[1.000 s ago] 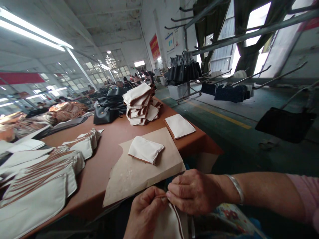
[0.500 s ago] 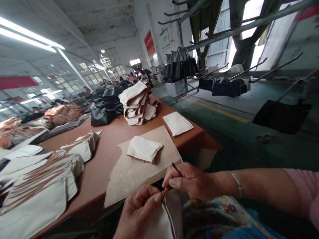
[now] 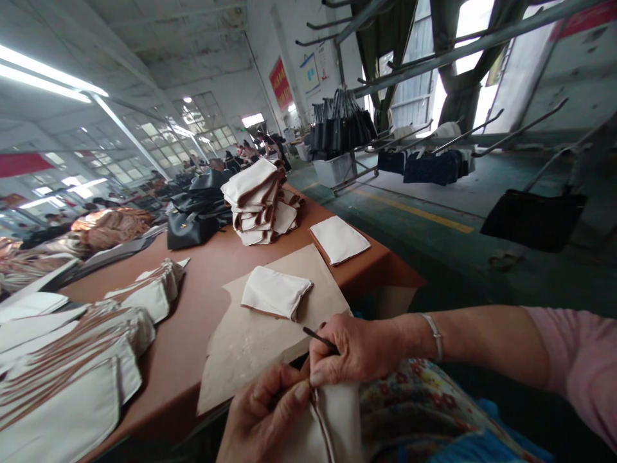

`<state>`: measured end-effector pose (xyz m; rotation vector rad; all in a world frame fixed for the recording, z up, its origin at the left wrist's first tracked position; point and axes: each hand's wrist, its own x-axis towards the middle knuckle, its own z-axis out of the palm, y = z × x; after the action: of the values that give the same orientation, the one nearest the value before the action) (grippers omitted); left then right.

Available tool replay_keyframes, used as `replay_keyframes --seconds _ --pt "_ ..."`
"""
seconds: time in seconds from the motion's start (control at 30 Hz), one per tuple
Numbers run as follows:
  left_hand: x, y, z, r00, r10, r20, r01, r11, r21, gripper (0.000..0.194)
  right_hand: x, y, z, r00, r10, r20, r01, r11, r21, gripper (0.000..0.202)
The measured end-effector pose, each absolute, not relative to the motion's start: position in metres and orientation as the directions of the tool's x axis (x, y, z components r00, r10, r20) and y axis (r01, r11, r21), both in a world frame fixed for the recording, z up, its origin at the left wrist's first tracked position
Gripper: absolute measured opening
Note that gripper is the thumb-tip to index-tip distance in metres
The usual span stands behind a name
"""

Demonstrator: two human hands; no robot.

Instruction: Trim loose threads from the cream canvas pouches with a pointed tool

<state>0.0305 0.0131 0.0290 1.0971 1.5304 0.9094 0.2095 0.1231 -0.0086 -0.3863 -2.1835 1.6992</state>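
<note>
Fingers: L hand point(image 3: 263, 411) closed, thumb and bent index pinching the top edge of the white pc. point(image 3: 342, 418), which hangs below the fingertips, dark-lined seam running downward. R hand point(image 3: 357, 347) closed round a thin dark tool point(image 3: 319, 337); R thumb tip meets the same edge just beside the L thumb. Exact contact under R fingers hidden.

Handling (judgement):
1. Hold both pinches close together so the edge btwn them can't buckle.
2. Press w/ thumb pads, not nails; the white face will prob. mark easily.
3. Angle the tool tip away from the cloth and L fingers.
4. Work in short lengths, checking the seam lies straight.

Surface: directly ahead of fingers, a tan sheet point(image 3: 231, 366) w/ one folded white pc. point(image 3: 274, 289) on it. Beyond, on the brown table point(image 3: 202, 276): a flat white pc. point(image 3: 340, 240) nr. the R edge, a tall stack point(image 3: 253, 186), black bags point(image 3: 190, 229). Left of L fingers, overlapping rows of white pcs. point(image 3: 62, 399).

Room: far ahead-right of fingers, hanging black bags point(image 3: 342, 128) and a metal rack point(image 3: 457, 58) over a green floor point(image 3: 448, 263); tube lights point(image 3: 43, 74) up L.
</note>
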Motion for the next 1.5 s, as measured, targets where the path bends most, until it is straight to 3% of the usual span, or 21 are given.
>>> replay_keyframes --seconds 0.1,0.2,0.37,0.5,0.63,0.73,0.9,0.97,1.17,1.23,1.33,1.5 --pt "0.028 0.018 0.019 -0.085 0.965 -0.247 0.227 0.26 0.939 0.035 0.205 0.12 -0.025 -0.832 0.472 0.292 -0.076 0.424 -0.903 0.021" --pt "0.025 0.024 0.01 -0.08 0.985 -0.154 0.373 0.173 0.912 0.036 0.204 0.126 -0.032 -0.818 0.5 0.286 -0.042 0.444 -0.895 0.021" --pt "0.022 0.028 0.005 -0.074 0.997 0.007 0.534 0.034 0.845 0.029 0.204 0.135 -0.016 -0.917 0.396 0.05 0.028 0.187 -0.982 0.036" --pt "0.019 0.025 0.003 -0.086 0.996 0.024 0.606 0.033 0.795 0.028 0.202 0.131 -0.011 -0.89 0.429 -0.156 0.158 -0.032 -0.987 0.034" --pt "0.013 0.019 -0.001 -0.127 0.992 0.004 0.517 0.062 0.854 0.028 0.2 0.127 -0.017 -0.842 0.476 -0.253 0.156 -0.234 -0.96 0.028" --pt "0.008 0.016 -0.004 -0.086 0.99 0.114 0.563 -0.046 0.825 0.018 0.199 0.127 -0.021 -0.844 0.461 -0.275 0.149 -0.291 -0.945 0.026" --pt "0.006 0.015 -0.006 0.069 0.947 0.313 0.663 -0.278 0.695 0.003 0.2 0.125 -0.02 -0.847 0.451 -0.28 0.156 -0.293 -0.943 0.024" --pt "0.006 0.015 -0.007 0.129 0.927 0.353 0.709 -0.335 0.621 0.006 0.201 0.124 -0.017 -0.849 0.443 -0.289 0.164 -0.298 -0.94 0.024" --pt "0.003 0.015 -0.012 0.399 0.812 0.426 0.842 -0.508 0.182 0.016 0.201 0.12 -0.015 -0.854 0.414 -0.317 0.194 -0.312 -0.93 0.022" --pt "0.002 0.015 -0.012 0.427 0.813 0.396 0.86 -0.5 0.1 0.016 0.201 0.119 -0.017 -0.855 0.414 -0.313 0.186 -0.319 -0.929 0.022" --pt "0.002 0.012 -0.008 0.431 0.841 0.328 0.856 -0.496 0.145 0.018 0.201 0.119 -0.02 -0.86 0.413 -0.298 0.175 -0.311 -0.934 0.022" --pt "0.006 0.007 0.005 0.311 0.926 0.212 0.755 -0.376 0.537 0.016 0.201 0.119 -0.02 -0.847 0.503 -0.169 0.116 -0.136 -0.984 0.02"
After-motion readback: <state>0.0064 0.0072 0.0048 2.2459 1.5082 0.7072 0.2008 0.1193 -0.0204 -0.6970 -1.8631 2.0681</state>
